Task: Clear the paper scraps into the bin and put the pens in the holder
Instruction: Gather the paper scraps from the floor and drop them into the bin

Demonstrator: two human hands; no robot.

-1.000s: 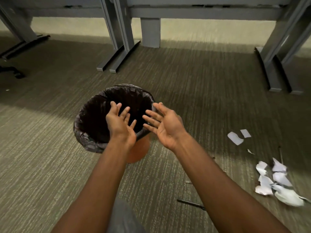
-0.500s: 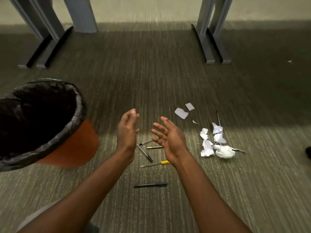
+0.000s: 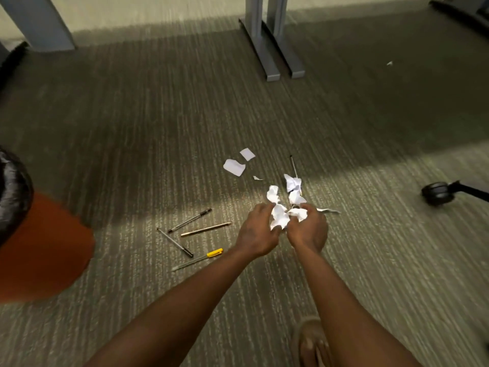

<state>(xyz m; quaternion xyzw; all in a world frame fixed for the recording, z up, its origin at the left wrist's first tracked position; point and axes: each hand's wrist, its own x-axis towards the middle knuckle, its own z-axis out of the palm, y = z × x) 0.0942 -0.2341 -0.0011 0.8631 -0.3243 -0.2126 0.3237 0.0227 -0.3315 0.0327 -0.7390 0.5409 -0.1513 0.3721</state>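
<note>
Grey-green ribbed carpet (image 3: 132,128), desk legs (image 3: 272,46), chair castor (image 3: 438,193)

Both hands down on the carpet (image 3: 370,128): left hand (image 3: 258,231) and right hand (image 3: 308,229) curled around crumpled paper scraps (image 3: 280,217), touching them. More crumpled scraps (image 3: 292,182) just beyond, two flat pieces (image 3: 234,166) farther out. Four pens (image 3: 190,220) lie loose left of the hands (one yellow-capped). Orange bin (image 3: 39,250) at far left, black liner.
</note>
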